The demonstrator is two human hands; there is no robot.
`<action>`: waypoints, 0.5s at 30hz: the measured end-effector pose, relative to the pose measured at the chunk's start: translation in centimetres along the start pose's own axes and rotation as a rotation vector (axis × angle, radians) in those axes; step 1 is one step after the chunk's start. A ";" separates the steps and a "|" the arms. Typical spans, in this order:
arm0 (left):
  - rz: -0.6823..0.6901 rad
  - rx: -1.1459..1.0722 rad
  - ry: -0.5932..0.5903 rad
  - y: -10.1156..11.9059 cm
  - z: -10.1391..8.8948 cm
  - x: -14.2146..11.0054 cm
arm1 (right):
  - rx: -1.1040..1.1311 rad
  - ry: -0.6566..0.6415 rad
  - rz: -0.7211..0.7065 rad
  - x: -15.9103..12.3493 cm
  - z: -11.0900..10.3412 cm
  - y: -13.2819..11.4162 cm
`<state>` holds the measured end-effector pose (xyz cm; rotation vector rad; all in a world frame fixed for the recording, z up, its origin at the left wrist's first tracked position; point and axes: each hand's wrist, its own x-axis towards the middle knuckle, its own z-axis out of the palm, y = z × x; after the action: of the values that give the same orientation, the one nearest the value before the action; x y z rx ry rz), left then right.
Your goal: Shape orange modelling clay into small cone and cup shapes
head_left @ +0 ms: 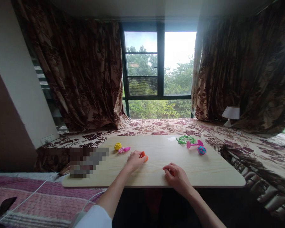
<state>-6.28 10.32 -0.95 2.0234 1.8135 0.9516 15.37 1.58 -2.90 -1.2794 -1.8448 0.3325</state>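
My left hand [135, 159] rests on the light wooden table [204, 171] with its fingers curled around a small orange toy [144, 155]. My right hand [175, 175] lies near the table's front edge, fingers curled in; a bit of red shows under them, too small to name. Just left of my left hand lie a yellow ball [117, 146] and a small pink toy [123, 149].
At the table's far right lie a green wire toy [185, 139], a pink piece [194, 144] and a blue-pink ball [201, 149]. A blurred patch [87, 161] covers the table's left end. A white lamp [231, 114] stands on the floral bedding by the window. A white cable [26, 199] crosses the pink blanket.
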 end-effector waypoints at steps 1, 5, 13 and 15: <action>0.010 0.028 0.011 0.0 0.2 0.0 | 0.003 0.001 -0.005 0.0 0.0 0.1; 0.047 0.111 0.048 -0.3 0.8 -0.3 | 0.000 0.004 -0.018 0.0 0.0 0.2; 0.085 0.181 0.055 -0.5 1.0 -0.2 | -0.008 0.004 -0.023 -0.1 0.0 0.2; 0.088 0.190 0.054 -0.6 1.0 -0.3 | -0.007 0.002 -0.026 -0.1 0.0 0.2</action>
<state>-6.12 10.37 -2.12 2.2275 1.9231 0.8951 15.50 1.61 -3.11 -1.2586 -1.8607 0.3108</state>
